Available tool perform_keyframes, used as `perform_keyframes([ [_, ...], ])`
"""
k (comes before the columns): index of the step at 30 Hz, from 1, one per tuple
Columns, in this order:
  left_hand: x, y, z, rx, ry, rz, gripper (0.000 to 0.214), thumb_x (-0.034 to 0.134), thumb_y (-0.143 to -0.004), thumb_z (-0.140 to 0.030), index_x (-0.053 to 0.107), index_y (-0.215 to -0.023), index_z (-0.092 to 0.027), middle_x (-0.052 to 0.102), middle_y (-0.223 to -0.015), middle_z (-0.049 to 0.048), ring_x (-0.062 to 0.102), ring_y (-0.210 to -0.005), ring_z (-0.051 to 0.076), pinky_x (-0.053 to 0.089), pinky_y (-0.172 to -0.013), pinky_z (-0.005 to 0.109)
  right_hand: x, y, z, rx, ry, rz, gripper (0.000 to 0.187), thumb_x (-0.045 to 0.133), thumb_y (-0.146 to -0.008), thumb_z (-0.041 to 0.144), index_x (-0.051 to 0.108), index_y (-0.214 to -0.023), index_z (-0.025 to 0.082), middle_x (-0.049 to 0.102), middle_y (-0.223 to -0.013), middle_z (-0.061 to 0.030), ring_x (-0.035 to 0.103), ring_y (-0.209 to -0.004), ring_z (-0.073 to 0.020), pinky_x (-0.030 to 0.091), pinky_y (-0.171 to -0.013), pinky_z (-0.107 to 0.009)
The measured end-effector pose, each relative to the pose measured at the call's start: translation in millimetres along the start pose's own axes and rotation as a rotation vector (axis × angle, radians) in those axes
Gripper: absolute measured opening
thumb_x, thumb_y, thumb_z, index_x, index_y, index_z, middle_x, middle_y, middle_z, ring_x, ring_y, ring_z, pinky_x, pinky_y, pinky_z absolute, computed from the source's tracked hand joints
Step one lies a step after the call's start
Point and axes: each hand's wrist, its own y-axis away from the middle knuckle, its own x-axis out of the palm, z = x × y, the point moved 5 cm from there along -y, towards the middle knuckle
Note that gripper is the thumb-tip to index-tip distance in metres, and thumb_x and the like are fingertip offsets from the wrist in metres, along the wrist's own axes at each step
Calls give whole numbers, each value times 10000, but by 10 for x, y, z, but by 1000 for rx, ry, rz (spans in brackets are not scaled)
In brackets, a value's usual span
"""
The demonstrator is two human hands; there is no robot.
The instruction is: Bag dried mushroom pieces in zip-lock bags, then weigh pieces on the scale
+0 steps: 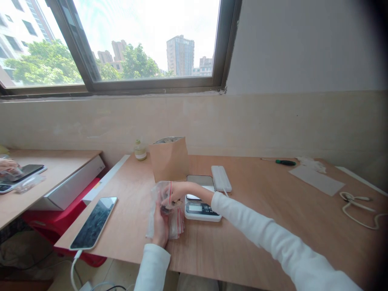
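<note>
The clear zip-seal bag [176, 226] is thin plastic film, judged light, soft and liable to slip; the red-striped closure strip [170, 193] offers the firmest hold. It is held just above the bench [242, 246], beside the digital scale [202, 211]. The right hand [178, 192] is almost closed, pinching the upper part of the bag. The left hand [160, 228] is curled around the lower part of the bag, supporting it. A small dark item [165, 209] lies between the hands; its kind cannot be determined.

The bench is smooth, flat plywood. It also carries a kraft paper bag [169, 161], a smartphone [93, 223] and a green-handled screwdriver [285, 163]. A window [145, 40] above the wall looks out on trees and tower blocks. At a separate bench [51, 173], another person's hand [7, 165] rests near a dark-screened phone [26, 172].
</note>
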Motion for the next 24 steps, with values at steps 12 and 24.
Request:
perform_keyframes([
  [12, -21, -7, -54, -42, 126, -116, 421, 473, -908, -425, 608, -1225, -183, 711, -1075, 79, 660, -997, 193, 528, -828, 285, -218, 371, 12, -189, -450, -285, 344, 676, -769, 392, 677, -1005, 142, 685, -917, -64, 604, -788, -142, 463, -662, -226],
  [24, -57, -10, -61, -29, 112, -130, 384, 411, -942, -390, 571, -1267, -261, 691, -1127, 68, 648, -980, 144, 510, -850, 266, -1796, 442, 405, -323, -145, -1166, 348, 505, -883, 333, 566, -1194, 190, 633, -1044, -32, 576, -870, -122, 450, -770, -216],
])
